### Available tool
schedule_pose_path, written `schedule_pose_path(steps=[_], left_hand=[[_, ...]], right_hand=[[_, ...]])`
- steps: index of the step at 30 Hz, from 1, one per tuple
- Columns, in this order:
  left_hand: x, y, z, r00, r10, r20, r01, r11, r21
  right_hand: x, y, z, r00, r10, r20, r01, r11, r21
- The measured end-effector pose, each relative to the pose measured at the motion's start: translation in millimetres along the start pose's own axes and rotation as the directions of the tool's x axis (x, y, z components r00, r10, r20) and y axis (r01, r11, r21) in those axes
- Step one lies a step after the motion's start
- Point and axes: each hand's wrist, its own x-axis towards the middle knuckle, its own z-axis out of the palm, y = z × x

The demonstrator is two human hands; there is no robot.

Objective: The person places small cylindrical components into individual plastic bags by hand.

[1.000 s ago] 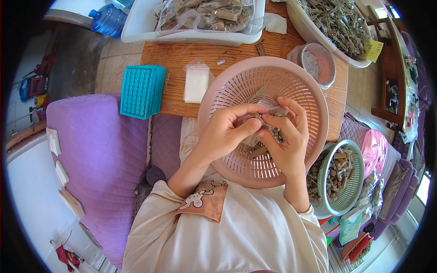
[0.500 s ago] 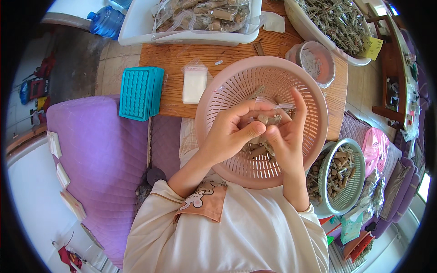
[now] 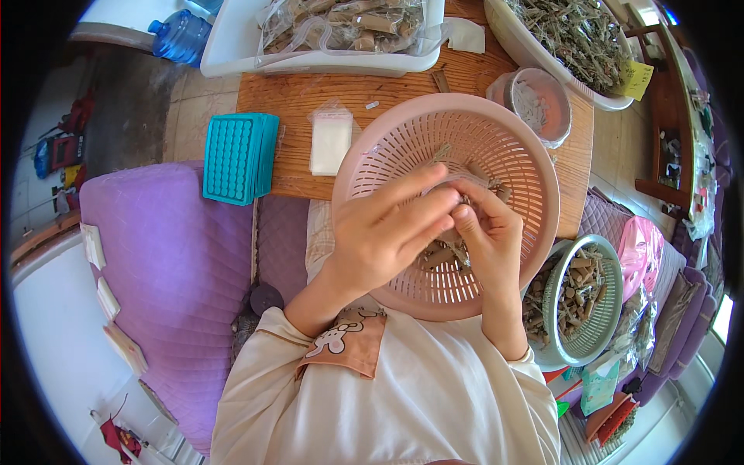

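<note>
Both hands are over a pink slotted basket (image 3: 356,159) holding loose brown cylinders (image 3: 440,257) and dry grey-green sprigs. My right hand (image 3: 492,236) has thumb and forefinger pinched together on a small clear plastic bag (image 3: 459,177), which mostly hides behind the fingers; its contents cannot be made out. Just beside it, my left hand (image 3: 380,236) is turned back outward, its fingers stretched and slightly apart, tips close to the right fingertips. Its thumb is hidden.
On the wooden table (image 3: 291,167) lie clear sachets (image 3: 332,143) and stacked teal trays (image 3: 240,159). A white tub (image 3: 322,66) of filled bags, a basin (image 3: 511,39) of sprigs and a small pail (image 3: 556,116) stand beyond. A green basket (image 3: 616,310) with brown pieces is at right.
My left hand has turned over and its fingers have straightened away from the bag. The right fingers have closed inward, and the brown cylinder seen between the hands is now hidden.
</note>
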Motion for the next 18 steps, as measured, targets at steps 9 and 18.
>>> schedule_pose_path(steps=[9,18], left_hand=[[2,-1,-7,0.974,-0.138,0.182,0.138,0.990,0.012],[3,4,-3,0.928,-0.252,0.276,0.278,0.959,-0.059]], right_hand=[[-3,-1,-2,0.999,-0.003,-0.048,0.008,0.995,0.103],[-4,0,1,0.994,-0.004,-0.110,0.010,0.998,0.054]])
